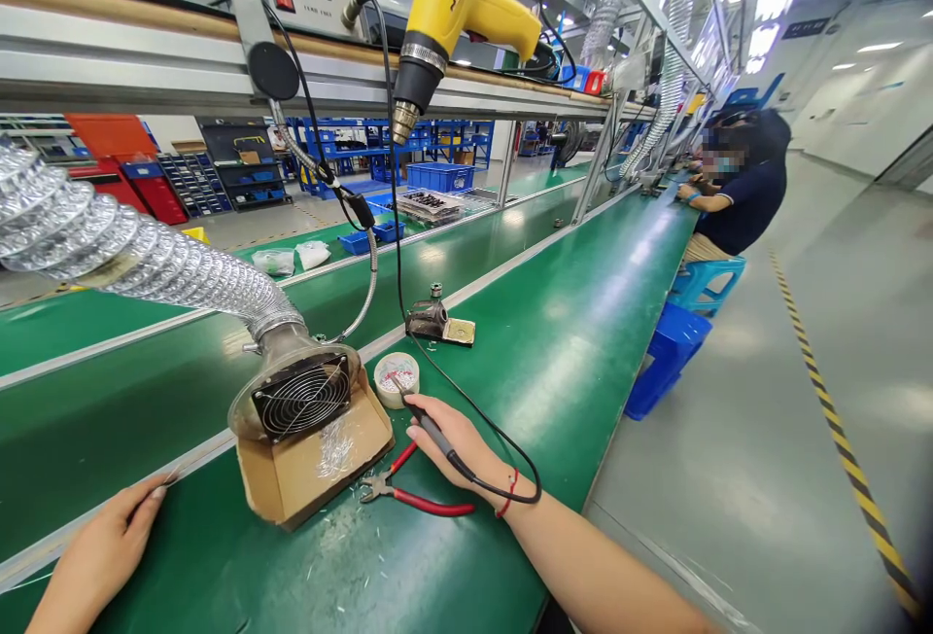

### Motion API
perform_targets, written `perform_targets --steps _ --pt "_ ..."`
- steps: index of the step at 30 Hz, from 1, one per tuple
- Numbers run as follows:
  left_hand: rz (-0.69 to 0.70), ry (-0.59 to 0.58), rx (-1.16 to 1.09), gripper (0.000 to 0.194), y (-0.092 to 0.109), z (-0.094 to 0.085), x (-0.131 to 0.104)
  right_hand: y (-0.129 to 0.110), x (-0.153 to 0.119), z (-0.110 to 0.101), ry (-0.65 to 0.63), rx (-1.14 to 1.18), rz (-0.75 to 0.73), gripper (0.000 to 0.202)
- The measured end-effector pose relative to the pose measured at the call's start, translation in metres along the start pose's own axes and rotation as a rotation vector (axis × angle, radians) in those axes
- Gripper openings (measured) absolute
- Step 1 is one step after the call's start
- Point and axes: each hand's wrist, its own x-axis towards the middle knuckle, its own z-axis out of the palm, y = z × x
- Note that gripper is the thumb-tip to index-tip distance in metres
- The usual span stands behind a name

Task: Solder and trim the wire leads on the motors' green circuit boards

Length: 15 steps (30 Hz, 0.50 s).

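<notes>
My right hand grips a soldering iron like a pen, its cord looping back over my wrist. The iron's tip is at a round cream ring, perhaps a tape roll, with small red and white bits inside. Under that hand lie red-handled cutting pliers, jaws apart. At the lower left my left hand has thumb and finger pinched together by the bench's metal strip; what they hold is too small to make out. Between my hands sits an open cardboard box with silvery wire clippings.
A fan-fitted fume duct stands over the box. Behind the ring is an iron stand with a sponge. A yellow heat gun hangs nose-down from the shelf. Farther along the green bench a person sits working.
</notes>
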Motion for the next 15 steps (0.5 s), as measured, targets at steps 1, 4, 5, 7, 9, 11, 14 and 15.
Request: perform_targets --steps 1,4,5,7,9,11,14,15 --pt "-0.013 -0.051 -0.027 0.052 0.000 0.000 0.000 0.000 0.000 0.000 0.001 -0.003 -0.003 0.046" --pt "-0.059 -0.094 -0.056 0.057 0.017 -0.010 -0.006 0.001 0.000 0.000 0.011 -0.016 -0.008 0.046" --pt "-0.060 -0.103 -0.057 0.057 0.026 -0.015 -0.009 0.002 0.001 0.000 0.019 -0.022 -0.007 0.046" --pt "-0.065 -0.122 -0.049 0.057 0.049 -0.029 -0.017 0.003 0.001 -0.001 0.032 -0.029 -0.004 0.045" --pt "-0.086 -0.125 -0.033 0.057 0.070 -0.042 -0.026 0.003 0.000 -0.002 0.039 -0.030 0.008 0.044" --pt "-0.092 -0.112 -0.020 0.054 0.087 -0.049 -0.035 0.004 -0.002 -0.003 0.039 -0.024 0.033 0.043" --pt "-0.084 -0.098 -0.038 0.046 0.098 -0.048 -0.047 0.007 -0.007 -0.004 0.031 -0.008 0.094 0.046" --pt "-0.078 -0.087 -0.048 0.043 0.099 -0.046 -0.050 0.009 -0.008 -0.005 0.025 -0.004 0.118 0.049"
